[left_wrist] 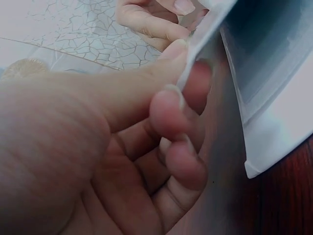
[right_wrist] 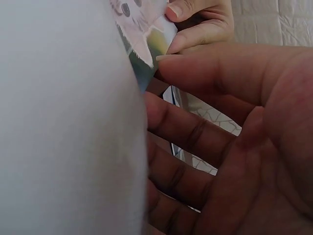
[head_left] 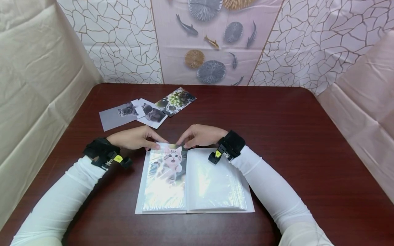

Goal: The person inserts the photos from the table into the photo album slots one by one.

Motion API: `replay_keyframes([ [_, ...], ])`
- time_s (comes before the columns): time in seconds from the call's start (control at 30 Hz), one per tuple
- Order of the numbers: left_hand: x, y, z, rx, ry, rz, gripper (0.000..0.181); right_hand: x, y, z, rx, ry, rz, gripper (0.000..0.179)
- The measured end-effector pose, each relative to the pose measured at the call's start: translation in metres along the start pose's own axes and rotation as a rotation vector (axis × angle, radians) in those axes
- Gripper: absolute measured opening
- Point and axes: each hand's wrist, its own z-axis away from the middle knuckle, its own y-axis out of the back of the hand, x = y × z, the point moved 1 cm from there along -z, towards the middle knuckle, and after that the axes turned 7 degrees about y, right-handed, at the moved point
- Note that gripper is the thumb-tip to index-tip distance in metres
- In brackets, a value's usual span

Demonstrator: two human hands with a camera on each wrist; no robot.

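Observation:
A photo album [head_left: 217,181] lies open on the table. Its left page sleeve holds a kitten photo [head_left: 172,162], whose upper edge is at the sleeve's top. My left hand [head_left: 135,137] pinches the top left corner of the photo between thumb and forefinger; whether the sleeve is caught too, I cannot tell. At the photo's top right corner, my right hand [head_left: 203,134] pinches the edge, with its thumb in front in the right wrist view. The facing plastic sleeve shows plain white with glare.
Beyond the left hand lie a grey cat photo [head_left: 112,115], a second cat photo [head_left: 154,116] and a succulent plant photo [head_left: 176,100], overlapping. They rest on the dark red-brown table [head_left: 292,136]. Patterned cloth [head_left: 123,41] hangs behind the table.

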Motion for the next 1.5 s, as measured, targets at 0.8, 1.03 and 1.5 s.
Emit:
replay_keyframes([
  [0.8, -0.002, -0.002, 0.000, -0.057, 0.032, -0.020, 0.032, -0.011, -0.003, -0.001, -0.079, 0.031, 0.093, 0.029],
  [1.03, -0.003, -0.002, 0.002, -0.027, 0.028, -0.022, 0.033, -0.011, -0.005, -0.001, -0.081, 0.022, 0.099, 0.029],
  [1.5, -0.016, 0.031, 0.018, 0.368, 0.151, -0.029, 0.031, -0.015, -0.006, 0.023, 0.031, 0.016, 0.163, 0.025],
])
